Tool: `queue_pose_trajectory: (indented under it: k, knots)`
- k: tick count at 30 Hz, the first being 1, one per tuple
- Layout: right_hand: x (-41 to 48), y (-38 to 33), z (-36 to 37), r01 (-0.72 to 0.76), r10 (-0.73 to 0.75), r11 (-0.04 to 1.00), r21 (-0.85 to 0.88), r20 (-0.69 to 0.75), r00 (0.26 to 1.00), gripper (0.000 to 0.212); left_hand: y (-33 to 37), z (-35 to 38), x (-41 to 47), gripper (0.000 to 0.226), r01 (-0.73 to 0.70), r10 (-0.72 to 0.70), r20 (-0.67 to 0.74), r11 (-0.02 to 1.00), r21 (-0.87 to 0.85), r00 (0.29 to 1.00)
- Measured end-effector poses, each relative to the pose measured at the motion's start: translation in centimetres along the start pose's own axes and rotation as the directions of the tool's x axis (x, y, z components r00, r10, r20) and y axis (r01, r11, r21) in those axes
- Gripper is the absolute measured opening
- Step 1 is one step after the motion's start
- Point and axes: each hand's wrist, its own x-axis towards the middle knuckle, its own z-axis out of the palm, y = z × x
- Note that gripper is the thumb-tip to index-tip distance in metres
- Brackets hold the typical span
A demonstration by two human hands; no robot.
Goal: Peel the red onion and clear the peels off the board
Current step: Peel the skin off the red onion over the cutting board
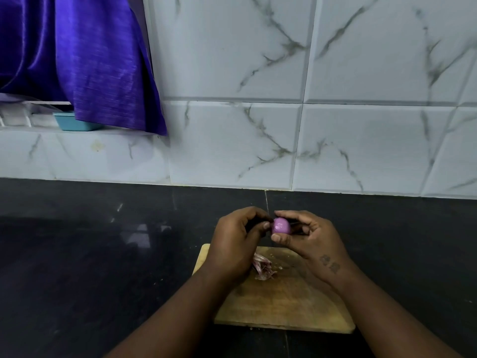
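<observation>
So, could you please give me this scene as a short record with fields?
onion: pink, looks peeled, held up off the board
right hand: grips onion between thumb and fingers
left hand: pinches onion's end with curled fingers
peels: small pile lying on board
board: wooden, on dark counter
task state: peels not yet cleared

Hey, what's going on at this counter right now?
A person is peeling a small red onion, held up above a wooden cutting board on a dark counter. The right hand holds the onion between thumb and fingers, and the left hand pinches at its other end. The onion looks mostly bare and glossy. A small pile of peels lies on the board, not yet cleared.
</observation>
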Motion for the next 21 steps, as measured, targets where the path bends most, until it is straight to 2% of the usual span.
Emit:
queue_pose_trajectory:
  k: [6, 9, 13, 18, 21]
  knots:
    - [-0.1, 0.0, 0.0, 0.024, -0.023, 0.999, -0.039, 0.037, 0.999, 0.051, -0.1, -0.1, 0.2, 0.015, 0.058, -0.057, 0.028, 0.997, -0.052, 0.998]
    - [-0.1, 0.3, -0.2, 0.041, -0.036, 0.996, -0.077, 0.066, 0.997, 0.051, 0.1, -0.2, 0.2, 0.014, 0.081, -0.079, 0.107, 0.997, -0.013, 0.991]
    - [-0.2, 0.2, -0.2, 0.021, -0.017, 0.998, -0.058, 0.064, 0.998, 0.049, 0.2, -0.2, -0.1, 0.015, 0.012, -0.029, 0.176, 0.995, 0.096, 0.984]
    - [-0.3, -0.6, 0.2, -0.076, 0.073, 0.995, 0.069, 0.044, 0.996, 0.039, 0.5, -0.3, -0.2, 0.017, -0.054, 0.032, 0.177, 0.991, 0.119, 0.984]
    - [-0.4, -1.0, 0.7, -0.218, 0.207, 0.94, 0.262, 0.069, 0.976, 0.031, 0.5, 0.0, -0.2, 0.02, -0.068, 0.057, 0.112, 0.993, 0.095, 0.992]
